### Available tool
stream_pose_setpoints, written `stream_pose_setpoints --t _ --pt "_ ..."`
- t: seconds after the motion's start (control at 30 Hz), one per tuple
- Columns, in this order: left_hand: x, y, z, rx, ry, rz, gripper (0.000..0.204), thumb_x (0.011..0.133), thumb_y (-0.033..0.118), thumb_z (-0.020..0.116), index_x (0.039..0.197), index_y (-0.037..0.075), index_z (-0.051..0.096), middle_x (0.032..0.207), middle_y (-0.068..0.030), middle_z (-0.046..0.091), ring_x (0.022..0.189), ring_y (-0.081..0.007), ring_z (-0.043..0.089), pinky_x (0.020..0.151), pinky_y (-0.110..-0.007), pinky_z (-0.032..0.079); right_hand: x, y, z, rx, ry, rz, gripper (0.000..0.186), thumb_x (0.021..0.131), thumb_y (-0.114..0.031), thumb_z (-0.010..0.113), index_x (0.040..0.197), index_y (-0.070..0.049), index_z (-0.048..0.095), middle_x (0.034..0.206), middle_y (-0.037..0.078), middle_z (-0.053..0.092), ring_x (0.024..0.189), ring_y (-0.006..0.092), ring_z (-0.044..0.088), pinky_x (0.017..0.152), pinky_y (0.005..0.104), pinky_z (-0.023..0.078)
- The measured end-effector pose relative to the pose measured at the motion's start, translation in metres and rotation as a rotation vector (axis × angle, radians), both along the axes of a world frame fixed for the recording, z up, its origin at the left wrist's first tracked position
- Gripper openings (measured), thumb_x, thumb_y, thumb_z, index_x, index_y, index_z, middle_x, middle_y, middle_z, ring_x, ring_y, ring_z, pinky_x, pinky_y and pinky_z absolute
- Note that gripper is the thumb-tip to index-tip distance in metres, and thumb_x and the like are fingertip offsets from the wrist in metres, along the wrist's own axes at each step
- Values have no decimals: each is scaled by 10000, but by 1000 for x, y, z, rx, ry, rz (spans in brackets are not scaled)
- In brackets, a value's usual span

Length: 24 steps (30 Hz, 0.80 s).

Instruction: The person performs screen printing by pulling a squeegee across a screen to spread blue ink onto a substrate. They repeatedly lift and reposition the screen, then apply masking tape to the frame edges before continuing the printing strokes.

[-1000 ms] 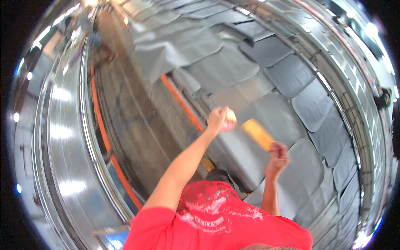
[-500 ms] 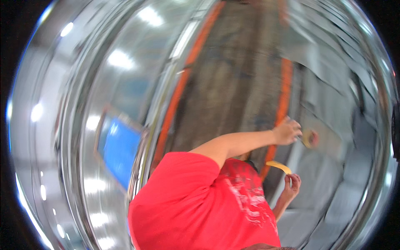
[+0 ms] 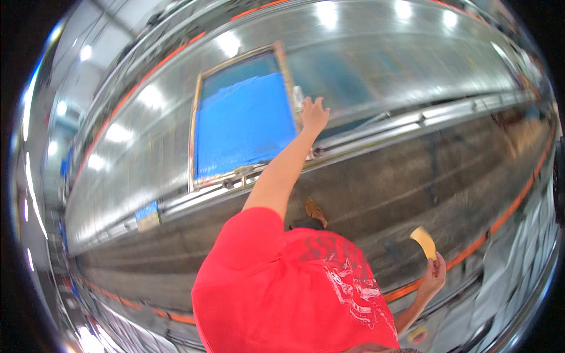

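My left hand is stretched out over the long table, open, its fingers apart. It is beside the right edge of a wood-edged, screen-like frame with a large blue area inside. Next to its fingertips is a small whitish object; I cannot tell whether they touch it. My right hand, out to the lower right, pinches the lower end of a curved strip of yellow tape. The rest of the strip stands up free from the fingers.
A long shiny table runs across, with a metal rail along its near edge. A small blue-and-tan block sits by the rail at left. Behind my right arm, a tape roll lies near grey sheeting beyond an orange edge.
My body has turned from the grey sheeting toward the table with the blue frame. My left hand has gone from near the tape roll to the frame's edge. The right keeps the tape strip.
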<state>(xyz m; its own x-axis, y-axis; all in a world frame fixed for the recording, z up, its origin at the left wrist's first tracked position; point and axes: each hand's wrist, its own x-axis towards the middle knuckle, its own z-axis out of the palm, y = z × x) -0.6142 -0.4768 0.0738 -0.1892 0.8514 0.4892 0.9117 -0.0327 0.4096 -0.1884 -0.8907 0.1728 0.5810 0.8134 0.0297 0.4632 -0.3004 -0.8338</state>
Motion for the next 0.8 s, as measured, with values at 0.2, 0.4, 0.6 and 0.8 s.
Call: stream_pose_setpoints --t 0.2,0.4,0.6,0.8 --pt "-89 79 -56 -442 0 149 276 877 227 585 1130 132 634 1247 -292 495 1234 -434 472 878 -534 506 -41 131 21 102 -35 320 304 950 -65 630 1249 -29 594 1102 88 624 942 172 596 860 334 497" --pt "-71 96 -19 -650 -32 121 311 818 185 629 1127 154 618 1133 -190 596 994 -374 658 746 -496 526 -92 256 32 121 -52 587 349 952 -57 613 1299 -61 588 1109 82 632 981 178 607 881 339 486" --pt "-106 82 21 -575 156 -60 300 741 161 668 1030 82 646 865 -155 693 871 -344 700 682 -476 544 -163 407 28 230 -78 901 371 962 -96 609 1331 -61 589 1198 91 651 955 169 588 851 329 486" --pt "-186 33 220 -461 31 29 606 688 255 688 1282 162 611 895 -174 712 819 -353 695 733 -472 554 -254 522 40 176 79 1035 498 942 -88 645 1420 -65 507 1052 54 632 911 125 565 884 278 462"
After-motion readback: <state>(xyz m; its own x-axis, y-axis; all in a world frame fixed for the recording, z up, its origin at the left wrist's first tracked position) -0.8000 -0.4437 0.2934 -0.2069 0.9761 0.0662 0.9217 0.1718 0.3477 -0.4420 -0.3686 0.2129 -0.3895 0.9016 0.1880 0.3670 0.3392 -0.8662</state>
